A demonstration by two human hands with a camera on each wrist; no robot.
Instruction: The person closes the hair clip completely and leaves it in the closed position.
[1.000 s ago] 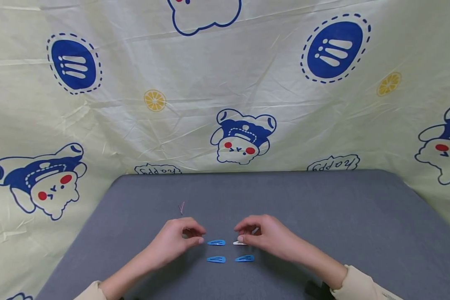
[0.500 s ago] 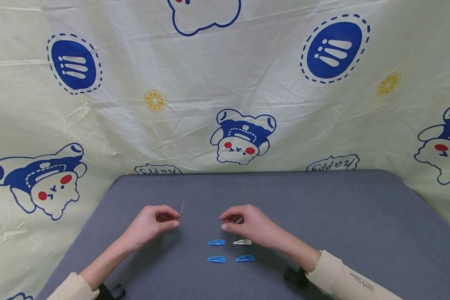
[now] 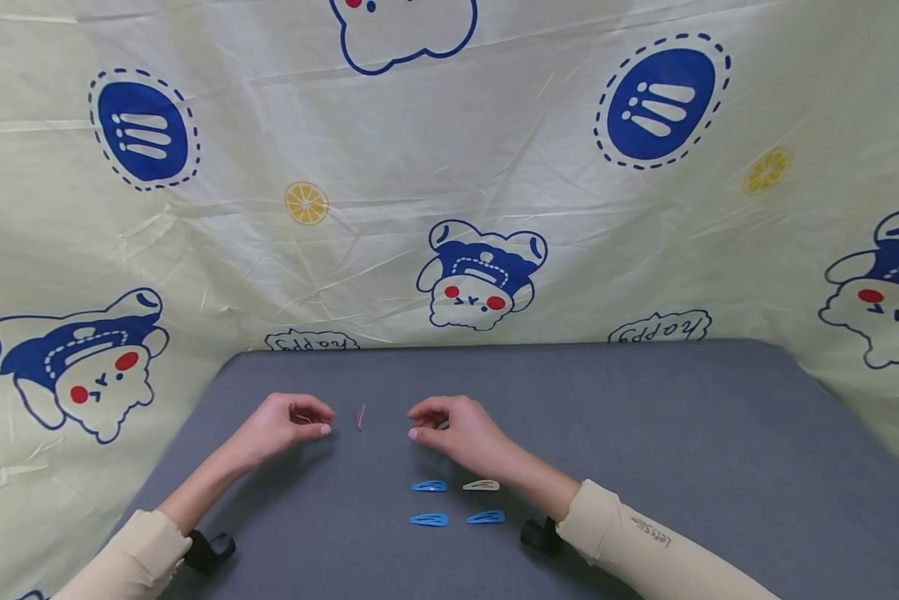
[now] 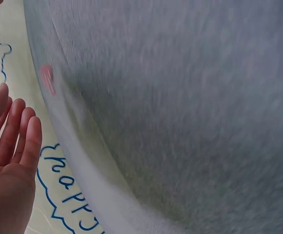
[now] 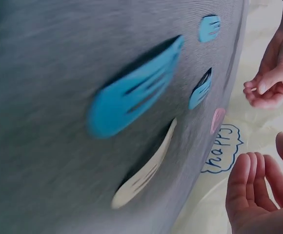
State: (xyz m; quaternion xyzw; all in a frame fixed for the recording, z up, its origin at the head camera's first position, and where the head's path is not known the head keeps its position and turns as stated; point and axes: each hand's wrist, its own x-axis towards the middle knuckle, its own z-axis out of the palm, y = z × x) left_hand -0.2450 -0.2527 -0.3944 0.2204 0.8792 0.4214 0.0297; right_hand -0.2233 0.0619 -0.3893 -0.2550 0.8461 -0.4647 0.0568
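Observation:
A pink snap hair clip (image 3: 360,418) lies on the grey table between my two hands in the head view. My left hand (image 3: 287,425) hovers just left of it, fingers relaxed and apart from it. To the right of the pink clip is my right hand (image 3: 460,429), with nothing between thumb and fingers. Nearer to me, a blue hair clip (image 3: 429,486) and a cream hair clip (image 3: 481,485) form one row. Below them lie a second blue clip (image 3: 429,520) and a third blue clip (image 3: 486,517). In the right wrist view the pink clip (image 5: 218,120) appears flat.
The grey table (image 3: 644,450) runs back to a pale cloth curtain (image 3: 389,275) printed with blue bears and orange slices. Dark straps with wrist cameras are on both wrists, such as the black mount (image 3: 209,552) on the left.
The right hand has left the cream clip and moved left and away from me. My left hand has moved back and left, past the pink clip. The clips stay in place.

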